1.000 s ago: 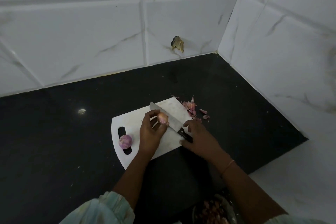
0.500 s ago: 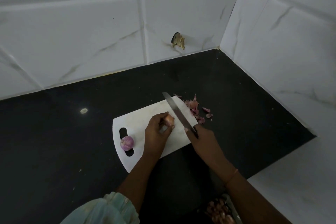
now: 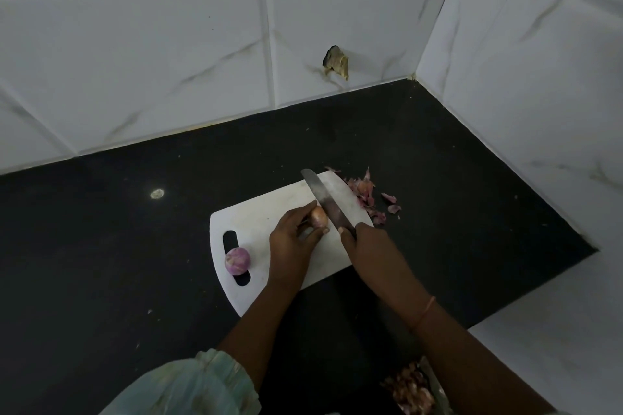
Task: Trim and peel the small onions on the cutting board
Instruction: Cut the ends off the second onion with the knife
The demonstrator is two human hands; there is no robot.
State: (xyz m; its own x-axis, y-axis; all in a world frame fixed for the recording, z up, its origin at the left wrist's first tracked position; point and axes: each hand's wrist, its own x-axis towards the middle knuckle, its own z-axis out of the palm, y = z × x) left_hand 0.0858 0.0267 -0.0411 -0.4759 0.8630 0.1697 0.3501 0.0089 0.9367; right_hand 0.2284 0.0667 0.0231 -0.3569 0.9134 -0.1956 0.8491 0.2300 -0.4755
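The small tan unpeeled onion [image 3: 318, 216] sits mid-board on the white plastic cutting board [image 3: 266, 212], pinched by the left hand [image 3: 292, 242]. The right hand [image 3: 367, 242] grips the steel knife [image 3: 325, 200], blade touching the onion's right end. Best to slice only the tip, fingertips tucked back. Since a second ago, the blade has swung from lying flat behind the onion to pointing away.

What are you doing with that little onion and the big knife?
A person is trimming small onions. The left hand pinches an unpeeled onion on the white board, and the right hand holds a knife with its blade right against that onion. A peeled purple onion sits by the board's handle slot. Torn skins lie on the dark counter past the board's far corner.
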